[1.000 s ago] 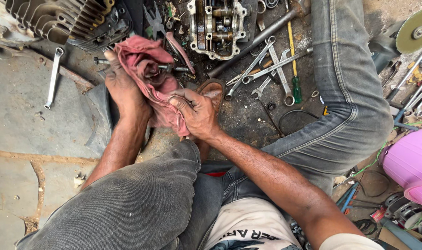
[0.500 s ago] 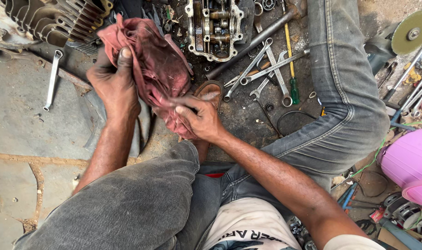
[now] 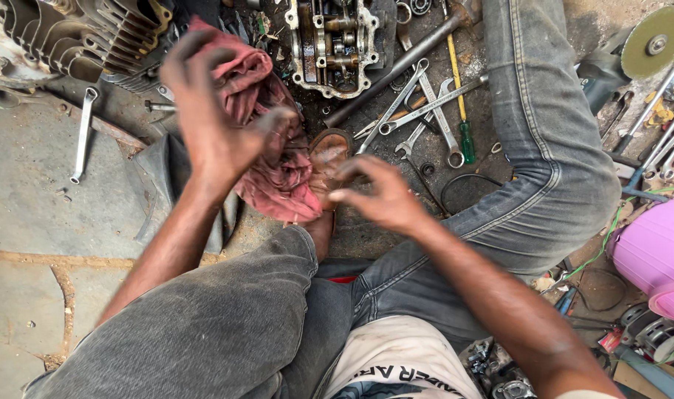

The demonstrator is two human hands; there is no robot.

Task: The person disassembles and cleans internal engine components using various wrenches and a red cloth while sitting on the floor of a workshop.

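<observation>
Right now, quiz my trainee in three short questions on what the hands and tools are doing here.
1. True or false: the left hand grips the red rag.
2. What does the right hand hold? A) a spanner B) nothing C) the rag
3. Which tool lies alone on the concrete, left of the rag?

Key: 1 true. 2 B, its fingers are spread and empty. 3 the lone spanner, apart from the spanner pile.

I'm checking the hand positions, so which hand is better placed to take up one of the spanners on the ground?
Right hand: it hovers open beside the spanners. The left hand grips the red rag, farther away.
</observation>
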